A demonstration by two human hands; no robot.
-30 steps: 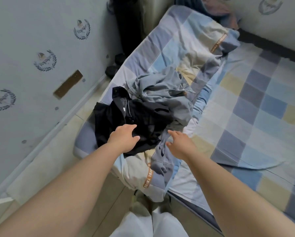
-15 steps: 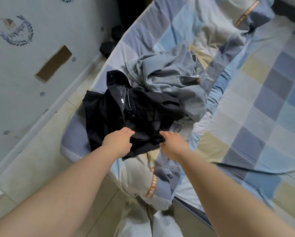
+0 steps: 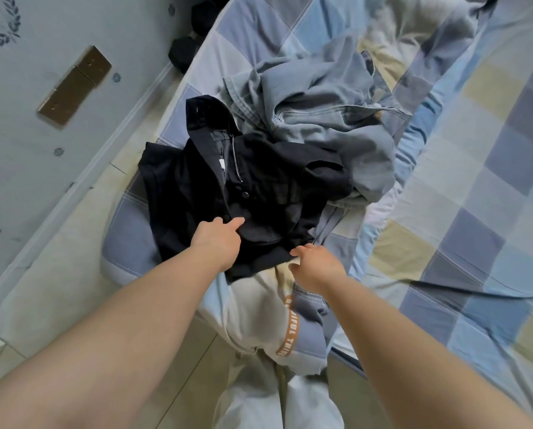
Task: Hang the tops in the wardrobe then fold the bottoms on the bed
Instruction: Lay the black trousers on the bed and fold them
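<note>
A crumpled black garment (image 3: 259,187) with a zip and a snap button lies on the near corner of the bed (image 3: 481,187). Behind it sits a heap of light blue denim clothing (image 3: 327,119). My left hand (image 3: 219,239) rests on the black garment's near part, thumb and fingers curled into the fabric. My right hand (image 3: 314,264) is at the garment's lower right hem, fingers bent around its edge. What lies under the black garment is hidden.
A checked blue, grey and beige quilt (image 3: 259,320) covers the bed and hangs over its near corner. A grey wall (image 3: 42,144) with a brass plate runs along the left. Tiled floor (image 3: 58,305) lies between wall and bed. Dark dumbbells (image 3: 186,51) sit by the wall.
Both hands have moved forward onto the black garment and closed on its near edge. The view has tilted further down towards the bed corner.
</note>
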